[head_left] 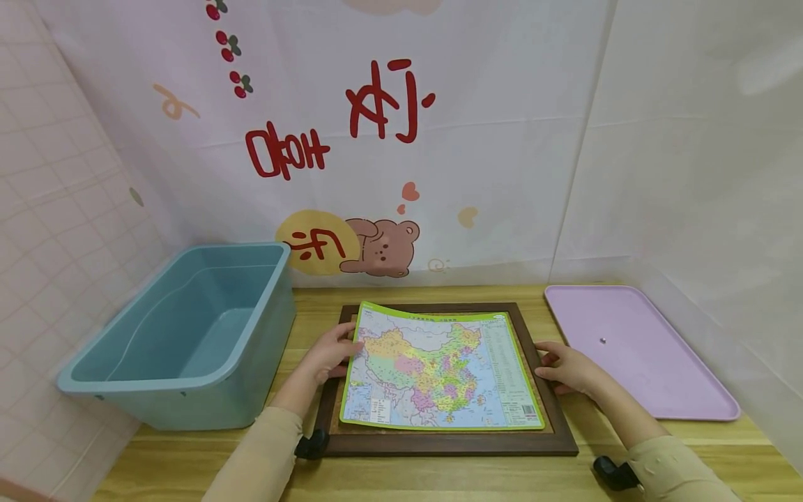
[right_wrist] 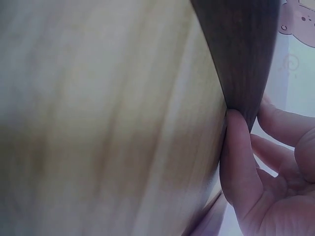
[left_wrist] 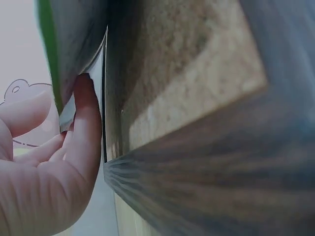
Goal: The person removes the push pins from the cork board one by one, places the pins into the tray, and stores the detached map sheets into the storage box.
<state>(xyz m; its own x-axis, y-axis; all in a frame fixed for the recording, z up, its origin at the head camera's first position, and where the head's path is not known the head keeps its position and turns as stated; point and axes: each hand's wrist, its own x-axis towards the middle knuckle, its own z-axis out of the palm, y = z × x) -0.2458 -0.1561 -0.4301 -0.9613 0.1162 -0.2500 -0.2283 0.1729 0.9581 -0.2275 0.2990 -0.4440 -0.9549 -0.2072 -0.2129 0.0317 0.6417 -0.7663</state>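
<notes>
A laminated map sheet (head_left: 433, 369) with a green border lies over a dark brown wooden frame (head_left: 452, 445) backed with cork board (left_wrist: 197, 64). Its left edge curls up off the cork. My left hand (head_left: 334, 352) pinches that raised edge, thumb on one side and fingers behind, as the left wrist view shows. At the frame's right side, my right hand (head_left: 567, 366) grips the outer edge between its fingers (right_wrist: 240, 157). The frame rests on the wood-grain table, with the map's right part lying flat in it.
To the left stands a deep blue-green plastic tub (head_left: 182, 390). A lilac tray (head_left: 646, 355) lies at the right, with a small shiny ball (head_left: 603, 341) on it. Behind the table (head_left: 709, 460) hangs a white printed sheet (head_left: 502, 174).
</notes>
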